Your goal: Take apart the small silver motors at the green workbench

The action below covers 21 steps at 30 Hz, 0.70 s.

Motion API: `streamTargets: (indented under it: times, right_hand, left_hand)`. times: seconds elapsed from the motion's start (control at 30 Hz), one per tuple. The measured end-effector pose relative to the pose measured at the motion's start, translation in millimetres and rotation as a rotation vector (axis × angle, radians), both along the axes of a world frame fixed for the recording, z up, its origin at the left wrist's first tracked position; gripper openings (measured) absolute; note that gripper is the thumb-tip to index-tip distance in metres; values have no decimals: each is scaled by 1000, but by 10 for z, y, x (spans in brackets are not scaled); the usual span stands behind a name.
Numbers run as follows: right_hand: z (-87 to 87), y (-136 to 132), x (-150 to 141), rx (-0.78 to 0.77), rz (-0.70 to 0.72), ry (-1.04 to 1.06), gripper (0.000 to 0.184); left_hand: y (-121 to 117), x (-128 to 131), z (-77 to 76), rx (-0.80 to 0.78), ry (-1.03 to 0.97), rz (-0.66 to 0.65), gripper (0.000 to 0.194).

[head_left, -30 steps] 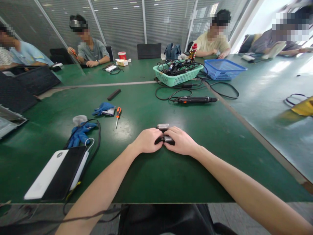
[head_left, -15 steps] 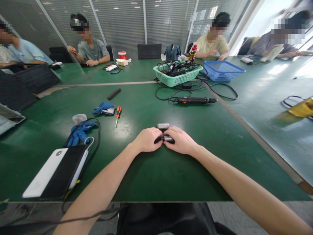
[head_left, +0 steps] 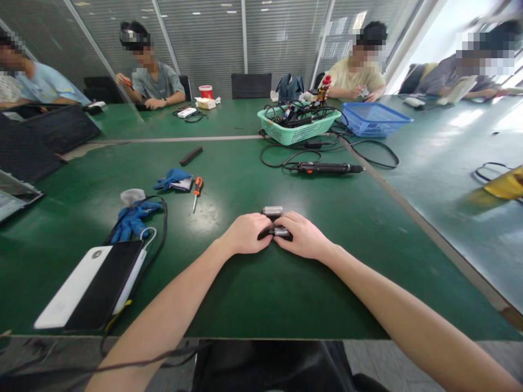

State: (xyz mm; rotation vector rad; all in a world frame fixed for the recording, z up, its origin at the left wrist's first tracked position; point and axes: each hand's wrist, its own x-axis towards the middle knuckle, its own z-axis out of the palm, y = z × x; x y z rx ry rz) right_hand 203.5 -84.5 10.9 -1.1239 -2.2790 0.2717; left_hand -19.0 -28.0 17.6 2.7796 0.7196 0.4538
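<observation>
My left hand (head_left: pixel 245 234) and my right hand (head_left: pixel 302 235) meet at the middle of the green table, their fingers closed around a small dark metal cylindrical part (head_left: pixel 281 233). Its black end (head_left: pixel 265 235) shows between my fingers, and the rest is partly hidden. Just beyond my fingertips, a second short silver-and-black cylinder (head_left: pixel 272 211) lies on the table, touching or almost touching my hands. I cannot tell whether the two parts are joined.
Blue gloves (head_left: pixel 133 222) and an orange-handled screwdriver (head_left: pixel 197 190) lie left of my hands. A white-and-black slab device (head_left: pixel 92 287) sits near the front edge. Farther off are an electric screwdriver (head_left: pixel 327 168), a green basket (head_left: pixel 298 126) of cables, a blue basket (head_left: pixel 376 120), and seated co-workers.
My hands and the parts stay in place. The view has only shifted slightly, so the surrounding table and people appear a little displaced.
</observation>
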Motion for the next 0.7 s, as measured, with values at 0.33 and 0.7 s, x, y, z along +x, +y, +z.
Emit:
streamTargets:
  times: [0.33, 0.7]
  right_hand:
    - [-8, -7, -8, -6, -23, -9, 18]
    - [-29, -1, 7, -58, -19, -10, 21]
  left_hand:
    - [3, 0, -10, -4, -5, -9, 12]
    - [4, 7, -36, 5, -8, -35, 11]
